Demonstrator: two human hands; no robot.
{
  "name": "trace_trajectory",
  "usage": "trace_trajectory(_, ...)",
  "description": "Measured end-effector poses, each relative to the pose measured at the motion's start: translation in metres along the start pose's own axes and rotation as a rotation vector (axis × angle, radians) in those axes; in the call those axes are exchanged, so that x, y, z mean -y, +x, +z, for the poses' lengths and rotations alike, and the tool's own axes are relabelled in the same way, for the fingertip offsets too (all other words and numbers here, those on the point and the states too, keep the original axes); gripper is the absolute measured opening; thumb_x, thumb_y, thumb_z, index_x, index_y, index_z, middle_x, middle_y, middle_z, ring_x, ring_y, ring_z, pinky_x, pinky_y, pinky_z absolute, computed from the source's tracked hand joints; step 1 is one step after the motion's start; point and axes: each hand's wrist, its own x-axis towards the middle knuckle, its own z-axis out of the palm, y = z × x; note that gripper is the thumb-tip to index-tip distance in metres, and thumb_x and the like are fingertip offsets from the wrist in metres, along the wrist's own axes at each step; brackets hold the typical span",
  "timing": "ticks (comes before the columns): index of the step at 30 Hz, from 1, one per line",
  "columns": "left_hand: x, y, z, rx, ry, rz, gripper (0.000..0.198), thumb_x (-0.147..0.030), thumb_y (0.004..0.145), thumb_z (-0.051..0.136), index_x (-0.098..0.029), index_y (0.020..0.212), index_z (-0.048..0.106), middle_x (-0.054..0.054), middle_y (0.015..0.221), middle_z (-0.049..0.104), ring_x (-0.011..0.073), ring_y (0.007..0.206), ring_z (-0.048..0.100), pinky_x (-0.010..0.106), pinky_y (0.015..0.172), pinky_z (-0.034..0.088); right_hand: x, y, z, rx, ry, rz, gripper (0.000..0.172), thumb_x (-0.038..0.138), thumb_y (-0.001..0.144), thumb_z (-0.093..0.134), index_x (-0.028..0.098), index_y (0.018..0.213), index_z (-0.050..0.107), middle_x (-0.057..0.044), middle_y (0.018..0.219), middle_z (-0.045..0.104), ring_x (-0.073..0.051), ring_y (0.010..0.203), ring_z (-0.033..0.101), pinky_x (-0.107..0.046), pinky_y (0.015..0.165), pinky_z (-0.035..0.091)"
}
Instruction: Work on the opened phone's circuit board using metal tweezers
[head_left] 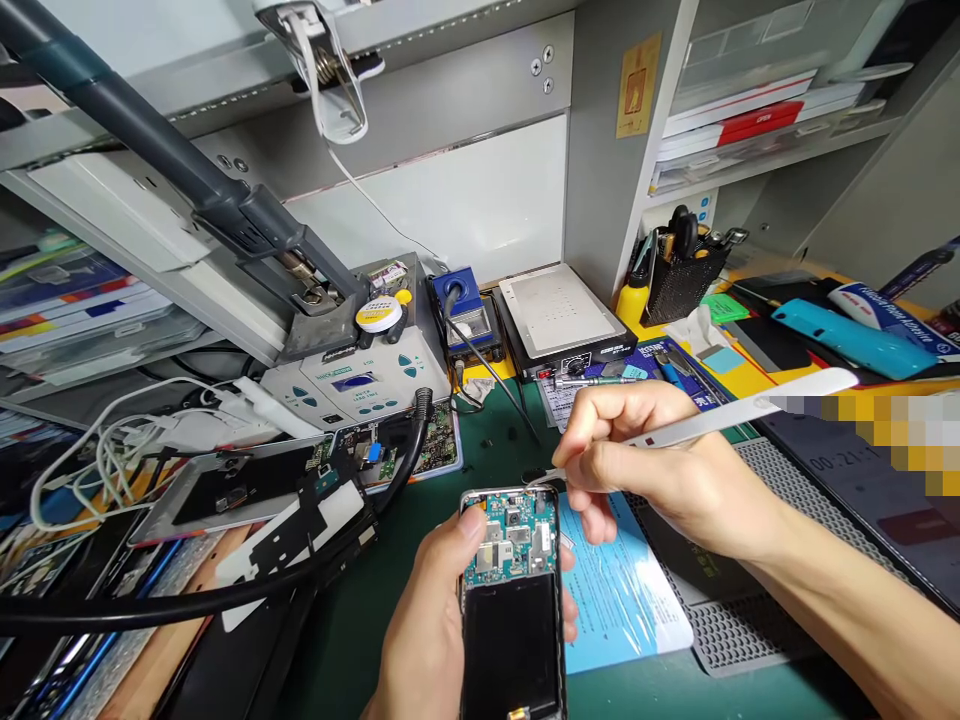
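Observation:
My left hand (427,620) grips an opened phone (511,600) upright, thumb lying on its left edge. The phone's back is off, showing a blue-green circuit board above a black battery. My right hand (637,460) pinches long white tweezers (720,415), their tips touching the phone's top edge near the board. The tweezers' handle sticks out to the right past my fingers.
A light-blue sheet (622,590) lies right of the phone on a green mat (345,640). A soldering station (360,385), a hot plate (559,320), a dismantled phone frame (240,490), a thick black hose (225,595) and a tool cup (679,270) stand around.

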Motion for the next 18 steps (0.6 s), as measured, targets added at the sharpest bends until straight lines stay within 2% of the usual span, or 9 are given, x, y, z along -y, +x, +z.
trace_trajectory(8,0.001,0.002,0.002,-0.008,-0.022,0.047,0.049,-0.043,0.096,0.051,-0.01,0.077,0.082,0.015,0.078,0.078,0.0227,0.058,0.068,0.033,0.059,0.054,0.0,0.005,0.0,0.002,0.014,0.005,0.008,0.012,0.071,0.066,0.017,0.064,0.063,-0.001,0.051,0.067,-0.014,0.04,0.063,-0.018,0.041,0.05)
trace_trajectory(12,-0.004,0.002,-0.001,0.029,0.027,-0.021,0.063,-0.054,0.097,0.046,-0.006,0.077,0.082,0.016,0.065,0.074,0.0233,0.061,0.068,0.031,0.062,0.053,-0.002,0.004,-0.002,-0.025,0.047,-0.034,0.006,0.013,0.074,0.068,0.017,0.069,0.067,-0.001,0.058,0.069,-0.014,0.043,0.064,-0.02,0.043,0.053)
trace_trajectory(15,-0.01,0.004,-0.005,0.109,-0.019,-0.032,0.073,-0.061,0.098,0.039,-0.004,0.08,0.082,0.017,0.067,0.073,0.0239,0.061,0.069,0.031,0.063,0.053,-0.002,0.001,-0.006,-0.022,0.067,-0.093,0.005,0.013,0.08,0.069,0.017,0.078,0.07,0.0,0.062,0.07,-0.014,0.045,0.065,-0.022,0.046,0.054)
trace_trajectory(18,-0.015,0.007,-0.009,0.148,-0.071,-0.008,0.078,-0.062,0.099,0.033,-0.002,0.086,0.081,0.019,0.072,0.075,0.0272,0.062,0.072,0.034,0.063,0.055,-0.002,-0.004,-0.007,0.034,0.057,-0.102,0.004,0.016,0.091,0.071,0.018,0.091,0.074,-0.002,0.068,0.072,-0.015,0.05,0.068,-0.022,0.051,0.056)
